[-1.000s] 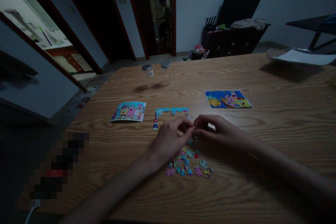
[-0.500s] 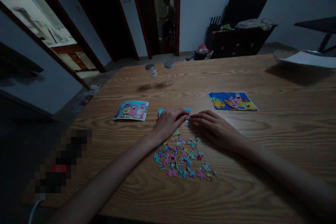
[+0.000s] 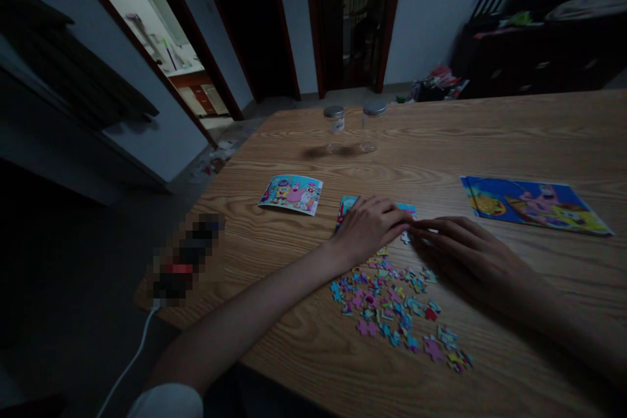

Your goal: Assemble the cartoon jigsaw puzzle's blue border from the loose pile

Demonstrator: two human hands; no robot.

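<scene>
My left hand rests over a partly joined jigsaw puzzle, covering most of it. Its thumb and fingers come together at the puzzle's right edge. My right hand meets them there, its fingertips pinched at that edge; what they hold is mostly hidden. A pale puzzle piece shows just below the fingertips. Nearer to me, loose puzzle pieces in pink, blue, yellow and red lie in a spread heap. A curled cartoon picture card lies left of the puzzle.
Two clear jars with grey lids, a left one and a right one, stand farther back. Blue cartoon sheets lie to the right. A pixelated object with a white cable sits at the table's left edge. A person sits beyond the doorway.
My view has swung left, so the table's things appear farther right. Both hands stay together at the puzzle's right edge, with only small finger shifts.
</scene>
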